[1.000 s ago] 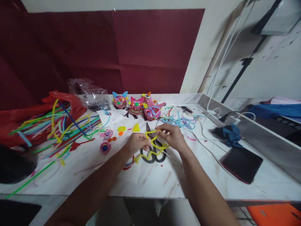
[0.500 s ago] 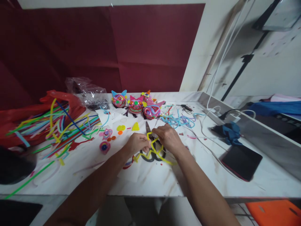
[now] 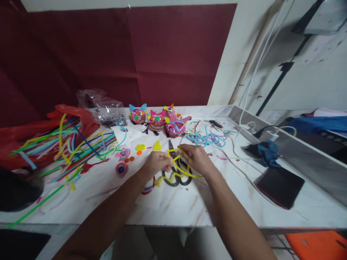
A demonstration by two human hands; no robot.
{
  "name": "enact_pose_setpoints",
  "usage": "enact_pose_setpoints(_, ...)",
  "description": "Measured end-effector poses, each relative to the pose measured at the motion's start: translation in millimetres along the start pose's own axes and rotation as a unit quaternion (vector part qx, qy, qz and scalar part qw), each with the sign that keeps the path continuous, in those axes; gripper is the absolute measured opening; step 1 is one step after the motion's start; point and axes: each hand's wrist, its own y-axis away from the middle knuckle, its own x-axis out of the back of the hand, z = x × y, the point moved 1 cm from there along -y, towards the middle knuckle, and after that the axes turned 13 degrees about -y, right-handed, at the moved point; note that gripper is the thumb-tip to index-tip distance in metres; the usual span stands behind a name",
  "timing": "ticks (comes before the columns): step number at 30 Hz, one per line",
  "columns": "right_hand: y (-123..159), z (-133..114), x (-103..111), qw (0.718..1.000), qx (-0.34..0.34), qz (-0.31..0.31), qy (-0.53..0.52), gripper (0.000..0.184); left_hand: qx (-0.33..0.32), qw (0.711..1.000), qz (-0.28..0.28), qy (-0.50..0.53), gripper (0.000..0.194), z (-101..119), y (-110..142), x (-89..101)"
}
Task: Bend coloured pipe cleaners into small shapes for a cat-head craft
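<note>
Between my hands is a bent yellow pipe cleaner (image 3: 181,170), looped at its upper part and with a loose end trailing right. My left hand (image 3: 157,164) pinches its left side. On the right of the loop, my right hand (image 3: 196,157) grips it with curled fingers. Black-handled scissors (image 3: 173,182) lie on the table right beneath, blades pointing away. A zigzag yellow pipe cleaner (image 3: 165,179) crosses the scissor handles. A yellow triangle (image 3: 157,145) lies just beyond my left hand. Partly hidden by my left forearm is a red, white and blue curved piece (image 3: 148,187).
Several colourful animal heads (image 3: 157,121) stand at the back. Left are a red bag (image 3: 89,122) and a pile of pipe cleaners (image 3: 67,144). Blue curly pieces (image 3: 206,138), white cables (image 3: 244,171) and a black tablet-like object (image 3: 280,187) lie right. Round eye pieces (image 3: 121,169) sit left.
My right hand has turned over and back while bending the yellow pipe cleaner, whose loose end swung down and now points right. My left hand has stayed almost in place, still pinching.
</note>
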Motion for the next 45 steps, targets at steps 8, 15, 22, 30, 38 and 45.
enact_pose_setpoints(8, 1, -1, 1, 0.999, -0.017, 0.005, -0.036, 0.025, -0.003, 1.000, 0.029, 0.006, 0.017, 2, 1, -1.3)
enact_pose_setpoints(15, -1, 3, -2, 0.982, -0.077, 0.054, -0.165, 0.025, 0.002, 0.998, 0.041, 0.039, 0.019, 1, -1, 0.4)
enact_pose_setpoints(22, 1, -13, -19, 0.982, -0.076, -0.032, -0.170, 0.020, -0.014, 0.992, 0.055, 0.109, 0.021, -4, -6, 4.4)
enact_pose_setpoints(30, 1, -6, -26, 0.961, -0.118, -0.014, -0.249, 0.025, 0.007, 0.986, 0.026, 0.164, 0.019, -3, -7, 3.6)
enact_pose_setpoints(38, 1, -6, -27, 0.961, -0.134, 0.003, -0.243, 0.022, 0.026, 0.985, 0.018, 0.172, 0.014, -3, -5, 4.5)
enact_pose_setpoints(45, 1, -9, -26, 0.962, -0.133, 0.007, -0.236, 0.024, 0.023, 0.984, 0.032, 0.176, 0.014, -3, -7, 4.3)
